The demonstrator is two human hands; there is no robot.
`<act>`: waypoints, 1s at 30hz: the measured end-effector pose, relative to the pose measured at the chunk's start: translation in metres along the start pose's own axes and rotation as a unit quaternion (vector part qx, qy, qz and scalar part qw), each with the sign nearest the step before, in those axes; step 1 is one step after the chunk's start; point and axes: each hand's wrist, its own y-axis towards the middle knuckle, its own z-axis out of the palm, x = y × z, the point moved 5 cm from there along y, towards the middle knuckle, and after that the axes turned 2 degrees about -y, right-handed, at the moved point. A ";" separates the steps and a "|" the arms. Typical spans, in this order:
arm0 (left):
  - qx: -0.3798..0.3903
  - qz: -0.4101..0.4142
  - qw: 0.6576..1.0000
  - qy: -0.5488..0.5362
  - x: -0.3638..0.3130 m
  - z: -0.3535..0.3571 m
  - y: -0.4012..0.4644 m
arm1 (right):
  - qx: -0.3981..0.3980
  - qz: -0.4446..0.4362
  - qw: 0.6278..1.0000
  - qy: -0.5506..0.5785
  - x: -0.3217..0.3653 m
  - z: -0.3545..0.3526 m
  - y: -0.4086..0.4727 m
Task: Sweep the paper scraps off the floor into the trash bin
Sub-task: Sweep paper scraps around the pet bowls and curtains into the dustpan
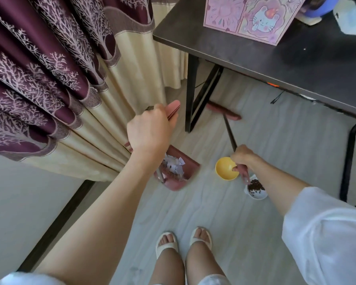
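A pink dustpan (178, 171) stands on the floor by the curtain, with white paper scraps (176, 165) lying inside it. My left hand (149, 130) is closed around the pink top of the dustpan's long handle (173, 109). My right hand (242, 156) grips the dark broom handle (229, 130). The pink broom head (222, 111) rests on the floor under the table's edge, next to a table leg. No trash bin is in view.
A dark table (245, 52) with a pink box (253, 17) stands at the upper right, its black legs (191, 93) close to the broom. A yellow bowl (224, 168) and a white bowl of dark pellets (255, 190) sit on the floor. A curtain (60, 79) hangs left.
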 end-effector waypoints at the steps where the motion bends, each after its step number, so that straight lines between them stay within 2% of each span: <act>1: 0.003 0.003 1.000 -0.005 0.000 0.000 -0.003 | 0.010 0.000 1.000 -0.008 -0.006 0.005 -0.010; 6: 0.039 -0.003 0.998 -0.040 0.006 -0.005 -0.013 | 0.076 0.012 0.996 -0.033 -0.047 0.022 -0.077; 9: 0.063 -0.008 0.997 -0.050 0.008 -0.003 -0.019 | 0.108 0.021 0.994 0.005 -0.066 0.035 -0.110; 15: 0.142 0.001 0.987 -0.078 0.003 -0.002 -0.043 | 0.084 0.015 0.990 0.114 -0.067 0.007 -0.165; 18: 0.159 -0.019 0.984 -0.081 0.017 -0.004 -0.049 | 0.072 0.011 0.988 0.133 -0.065 -0.010 -0.173; 26: 0.145 -0.062 0.985 -0.063 0.073 -0.013 -0.053 | 0.050 0.017 0.997 0.063 -0.040 -0.025 -0.143; 30: 0.146 -0.085 0.984 -0.054 0.098 -0.012 -0.059 | 0.093 0.013 0.994 0.060 -0.024 -0.006 -0.144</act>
